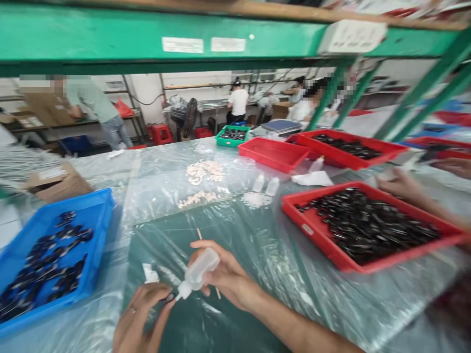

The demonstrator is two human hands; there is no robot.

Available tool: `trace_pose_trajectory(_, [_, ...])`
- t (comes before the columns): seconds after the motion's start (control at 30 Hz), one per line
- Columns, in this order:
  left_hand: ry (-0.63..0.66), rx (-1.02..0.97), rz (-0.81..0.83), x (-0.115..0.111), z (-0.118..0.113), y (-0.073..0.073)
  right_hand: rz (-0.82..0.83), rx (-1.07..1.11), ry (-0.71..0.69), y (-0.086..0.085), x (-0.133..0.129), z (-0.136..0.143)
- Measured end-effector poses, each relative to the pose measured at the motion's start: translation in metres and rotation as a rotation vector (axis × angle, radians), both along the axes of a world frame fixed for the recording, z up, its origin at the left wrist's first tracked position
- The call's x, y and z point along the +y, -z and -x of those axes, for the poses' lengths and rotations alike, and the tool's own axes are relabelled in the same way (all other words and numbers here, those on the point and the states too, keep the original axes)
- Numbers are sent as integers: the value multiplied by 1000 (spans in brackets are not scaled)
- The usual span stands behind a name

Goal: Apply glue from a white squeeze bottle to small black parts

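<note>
My right hand [224, 272] is wrapped round a translucent squeeze bottle [198, 272], tilted with its nozzle down to the left. A small dark part [169, 297] is pinched between the thumb and finger of my left hand [142, 314], and the nozzle tip is at or very near it. A thin wooden stick [199, 234] shows behind and below my right hand. Beside my left hand lies a scrap of white paper [150, 273] on the plastic-covered table [162, 245].
A blue tray [105, 220] of dark parts stands left, a red tray [312, 240] of dark parts right. Small pale pieces [204, 171], white granules [256, 199] and two bottles [272, 187] lie farther back. Another person's hand [399, 184] is beyond the red tray.
</note>
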State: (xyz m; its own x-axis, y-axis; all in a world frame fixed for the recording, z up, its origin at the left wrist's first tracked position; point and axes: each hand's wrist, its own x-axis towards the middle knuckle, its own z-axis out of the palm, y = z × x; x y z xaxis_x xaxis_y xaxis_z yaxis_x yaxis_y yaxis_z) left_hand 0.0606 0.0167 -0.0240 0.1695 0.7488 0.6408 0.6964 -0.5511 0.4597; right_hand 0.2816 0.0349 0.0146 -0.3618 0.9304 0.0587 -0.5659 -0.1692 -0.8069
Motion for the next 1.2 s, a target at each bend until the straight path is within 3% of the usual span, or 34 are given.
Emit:
trace_pose_trajectory(0.13, [-13,-15,81,5,1,5,-17,-30,23,-7,1,-3])
trace_pose_trajectory(0.3, [-16,-38,100,2,-3,0,-28,-37,27,-11,-1,-6])
trace_pose_trajectory(0.43, [-13,-56,70,1,-5,-3,-60,-39,7,-6,0,-5])
trace_pose_trajectory(0.63, [104,-51,52,-3,-4,-10,-53,14,19,3,-4,-1])
trace_pose_trajectory(0.9, [139,-59,93,-6,-6,-15,-102,-141,38,9,-5,-5])
trace_pose_trajectory(1.2, [149,-22,103,-9,-5,-15,-240,-418,193,7,-15,2])
